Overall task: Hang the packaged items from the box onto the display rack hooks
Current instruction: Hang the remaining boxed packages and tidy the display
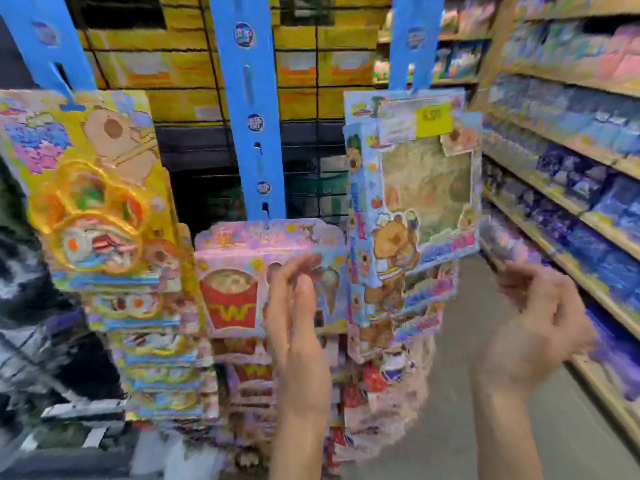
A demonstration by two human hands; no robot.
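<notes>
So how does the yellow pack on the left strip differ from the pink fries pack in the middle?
The yellow pack hangs higher and tilted; the pink fries pack hangs lower and squarer. The yellow one shows a round yellow plastic bubble, the pink one a red fries carton. The left hand overlaps only the pink one. Both hang from blue strips.

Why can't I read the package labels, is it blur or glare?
Head view: mostly blur and blocky compression, no strong glare. The right hand is motion-smeared; the pink fries package and the shelves are soft, their print unreadable; the wide-angle lens slants the blue hanging strips.
</notes>
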